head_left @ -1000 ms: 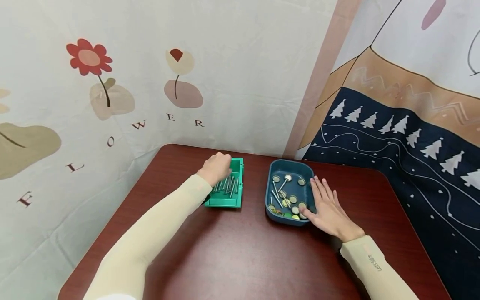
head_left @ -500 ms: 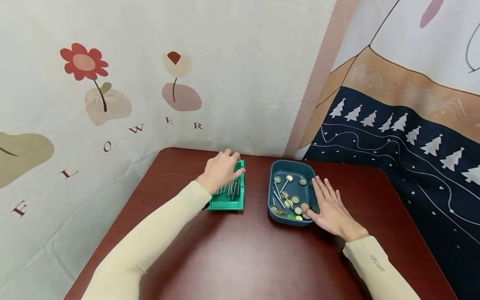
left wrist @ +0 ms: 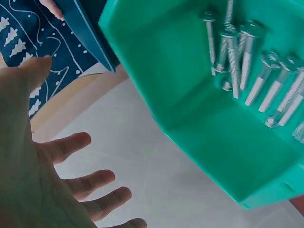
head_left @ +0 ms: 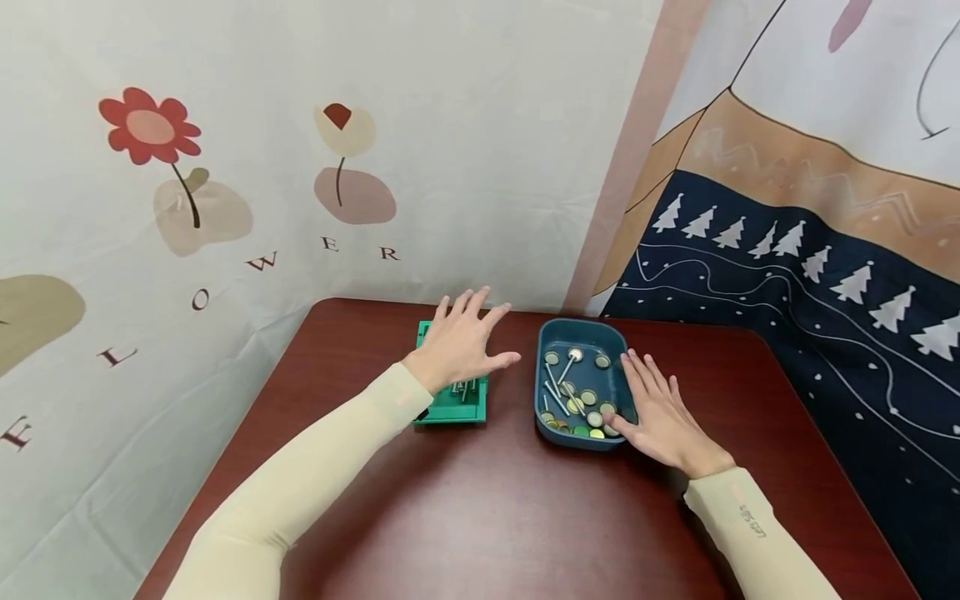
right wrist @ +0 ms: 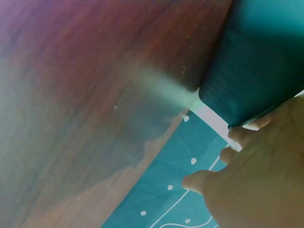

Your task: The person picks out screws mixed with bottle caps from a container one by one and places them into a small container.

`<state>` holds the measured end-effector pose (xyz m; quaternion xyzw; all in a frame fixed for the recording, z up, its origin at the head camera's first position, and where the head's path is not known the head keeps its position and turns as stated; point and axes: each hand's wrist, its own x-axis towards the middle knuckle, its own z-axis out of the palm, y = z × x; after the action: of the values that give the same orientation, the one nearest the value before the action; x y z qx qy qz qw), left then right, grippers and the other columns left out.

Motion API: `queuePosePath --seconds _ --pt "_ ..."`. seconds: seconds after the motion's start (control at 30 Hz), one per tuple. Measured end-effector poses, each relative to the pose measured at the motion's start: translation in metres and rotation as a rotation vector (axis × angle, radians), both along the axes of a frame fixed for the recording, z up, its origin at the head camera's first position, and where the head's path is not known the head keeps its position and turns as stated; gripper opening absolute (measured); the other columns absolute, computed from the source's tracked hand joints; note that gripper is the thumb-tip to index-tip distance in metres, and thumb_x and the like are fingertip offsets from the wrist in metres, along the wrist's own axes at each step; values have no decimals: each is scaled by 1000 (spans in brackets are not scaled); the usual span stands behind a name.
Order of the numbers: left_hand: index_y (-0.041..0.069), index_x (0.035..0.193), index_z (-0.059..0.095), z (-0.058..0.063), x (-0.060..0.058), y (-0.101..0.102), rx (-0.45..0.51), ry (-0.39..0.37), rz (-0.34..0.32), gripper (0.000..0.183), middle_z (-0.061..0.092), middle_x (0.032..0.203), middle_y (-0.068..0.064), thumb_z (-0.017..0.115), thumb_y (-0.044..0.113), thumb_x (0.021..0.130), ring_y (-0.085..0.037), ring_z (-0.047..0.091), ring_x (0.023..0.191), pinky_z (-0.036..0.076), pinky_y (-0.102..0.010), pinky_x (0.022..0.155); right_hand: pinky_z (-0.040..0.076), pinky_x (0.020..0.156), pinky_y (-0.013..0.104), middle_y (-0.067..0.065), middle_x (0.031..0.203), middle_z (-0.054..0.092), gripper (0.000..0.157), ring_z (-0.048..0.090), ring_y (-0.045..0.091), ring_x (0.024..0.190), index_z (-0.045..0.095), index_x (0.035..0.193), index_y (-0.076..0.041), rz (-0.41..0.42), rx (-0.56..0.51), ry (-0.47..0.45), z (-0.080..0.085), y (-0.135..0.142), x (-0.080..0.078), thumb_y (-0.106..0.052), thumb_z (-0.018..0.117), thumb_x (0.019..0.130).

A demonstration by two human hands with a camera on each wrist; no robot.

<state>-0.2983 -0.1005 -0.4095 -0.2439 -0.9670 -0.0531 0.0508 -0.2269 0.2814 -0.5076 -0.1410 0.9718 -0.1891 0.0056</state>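
My left hand [head_left: 455,346] hovers over the green bin [head_left: 450,414], its fingers spread and holding nothing. Several silver bolts [left wrist: 256,71] lie in that bin, partly hidden by the hand in the head view. To the right stands a dark blue tub [head_left: 581,330] with bottle caps [head_left: 588,397] and a few bolts [head_left: 555,379] inside. My right hand [head_left: 667,417] rests against the tub's right side, fingers straight and thumb over the rim. In the right wrist view the fingers [right wrist: 197,181] touch or lie close to the tub's wall.
Both containers stand on a reddish-brown table [head_left: 480,508], a narrow strip of tabletop between them. Behind the table hangs a pale printed cloth [head_left: 465,150], and a dark blue one with white trees [head_left: 772,292] is on the right.
My left hand has risen from inside the green bin and moved right, its curled fingers spreading apart. My right hand has stayed at the blue tub. The head view has shifted slightly.
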Motion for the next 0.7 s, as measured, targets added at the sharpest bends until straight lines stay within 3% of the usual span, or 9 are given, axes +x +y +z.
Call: queuePosePath --seconds 0.23,0.43,0.7 --pt "35 185 36 -3 -1 17 -31 -12 -33 97 23 196 -16 63 84 106 -46 25 181 20 -77 144 10 138 90 19 197 11 109 7 53 182 10 189 -11 11 4 -3 -1 0 -1 -63 68 111" --pt "36 184 37 -10 -2 34 -68 -12 -49 98 25 195 -14 65 85 104 -45 27 181 21 -77 144 11 138 89 21 197 13 108 8 53 182 12 188 -9 18 8 7 -1 -2 1 -63 67 112" --pt "36 182 41 -12 -4 64 -152 -28 -119 95 32 193 -12 63 85 105 -41 31 180 22 -73 146 11 137 91 22 197 11 108 7 53 182 11 188 -8 21 18 1 -1 1 -3 -63 66 112"
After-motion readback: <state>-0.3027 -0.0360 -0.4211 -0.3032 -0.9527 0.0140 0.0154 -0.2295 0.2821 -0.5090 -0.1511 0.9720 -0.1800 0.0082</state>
